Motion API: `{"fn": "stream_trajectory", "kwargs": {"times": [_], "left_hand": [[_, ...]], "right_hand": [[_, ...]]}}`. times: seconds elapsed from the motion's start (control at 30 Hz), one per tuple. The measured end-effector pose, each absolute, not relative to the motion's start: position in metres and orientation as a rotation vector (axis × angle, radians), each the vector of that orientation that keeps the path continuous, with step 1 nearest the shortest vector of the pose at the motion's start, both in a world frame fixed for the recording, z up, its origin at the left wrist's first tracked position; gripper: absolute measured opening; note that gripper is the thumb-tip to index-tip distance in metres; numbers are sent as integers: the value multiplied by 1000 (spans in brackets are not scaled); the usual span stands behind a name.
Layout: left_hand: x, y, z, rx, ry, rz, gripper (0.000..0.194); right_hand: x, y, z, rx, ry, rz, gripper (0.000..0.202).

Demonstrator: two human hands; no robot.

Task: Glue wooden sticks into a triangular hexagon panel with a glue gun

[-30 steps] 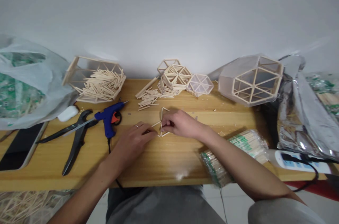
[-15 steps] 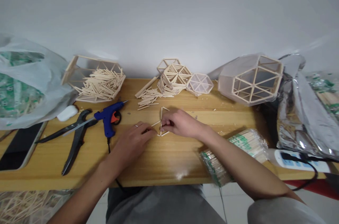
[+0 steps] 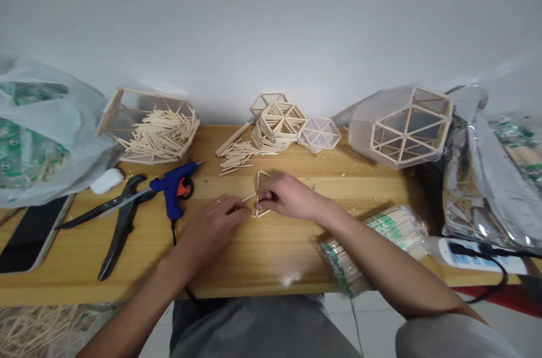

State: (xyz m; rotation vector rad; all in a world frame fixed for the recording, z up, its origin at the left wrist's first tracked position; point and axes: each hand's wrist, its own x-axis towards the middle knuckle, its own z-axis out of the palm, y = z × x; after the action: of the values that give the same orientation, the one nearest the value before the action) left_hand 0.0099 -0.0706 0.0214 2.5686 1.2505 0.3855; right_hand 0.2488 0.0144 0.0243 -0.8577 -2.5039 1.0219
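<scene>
Between my two hands lies a small frame of thin wooden sticks on the table, partly hidden by my fingers. My right hand is closed over its right side, the fingertips pinching at one of the sticks. On the left, my left hand has its fingers curled, thumb and fingertips together at the end of a stick at the frame's lower left. A blue hot glue gun lies left of that hand, a glue stick in its back.
Black-handled cutters and a phone lie left. Behind are loose sticks, a stick-filled hexagonal holder and a hexagonal lantern-like frame. A bag of sticks sits under my right forearm, near a power strip.
</scene>
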Motion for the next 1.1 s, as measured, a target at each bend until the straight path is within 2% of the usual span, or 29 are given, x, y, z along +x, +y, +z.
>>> {"fn": "stream_trajectory", "kwargs": {"times": [0.83, 1.1], "left_hand": [[10, -73, 20, 2586, 1253, 468, 33], [10, -73, 17, 2567, 1257, 503, 26]], "right_hand": [[248, 14, 27, -855, -2512, 1041, 15], [248, 15, 25, -858, -2511, 1024, 17]]}}
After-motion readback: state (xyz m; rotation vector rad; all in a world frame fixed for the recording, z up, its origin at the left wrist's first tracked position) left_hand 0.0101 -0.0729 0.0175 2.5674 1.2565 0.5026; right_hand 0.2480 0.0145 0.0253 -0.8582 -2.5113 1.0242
